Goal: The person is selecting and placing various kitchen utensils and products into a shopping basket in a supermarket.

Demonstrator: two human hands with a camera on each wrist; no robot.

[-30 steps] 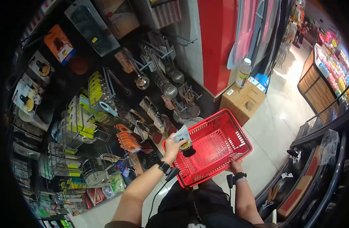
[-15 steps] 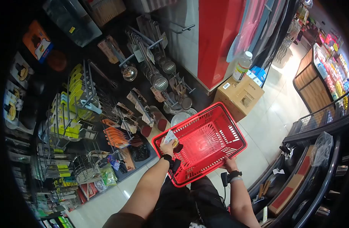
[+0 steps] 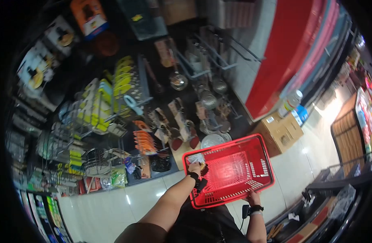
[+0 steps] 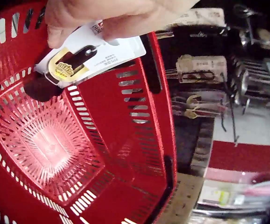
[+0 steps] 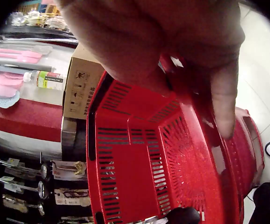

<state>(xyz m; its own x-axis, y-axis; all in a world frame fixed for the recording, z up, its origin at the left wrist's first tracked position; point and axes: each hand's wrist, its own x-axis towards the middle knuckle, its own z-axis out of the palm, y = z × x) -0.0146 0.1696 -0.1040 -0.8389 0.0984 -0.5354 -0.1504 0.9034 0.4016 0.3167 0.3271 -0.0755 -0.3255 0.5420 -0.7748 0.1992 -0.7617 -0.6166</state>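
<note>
My left hand (image 3: 194, 168) reaches over the left end of the red basket (image 3: 230, 167) and pinches a white product card (image 3: 197, 158). In the left wrist view the card (image 4: 94, 55) has a gold and black emblem, with a dark round part (image 4: 42, 88) hanging below it inside the basket. My left hand's fingers (image 4: 122, 13) grip its upper edge. The right hand (image 3: 254, 198) grips the basket's near rim; in the right wrist view its fingers (image 5: 224, 100) curl over that rim.
Hanging ladles and strainers (image 3: 209, 100), orange tools (image 3: 143, 141) and green-handled tools (image 3: 98, 107) fill the display at left. A cardboard box (image 3: 280, 133) with a bottle (image 3: 290, 103) on it stands beyond the basket. Dark shelving (image 3: 315, 218) is at lower right.
The left hand has lowered the card toward the basket's left end. The head view has shifted, and the display and box sit further right in it. The right hand keeps its grip on the rim.
</note>
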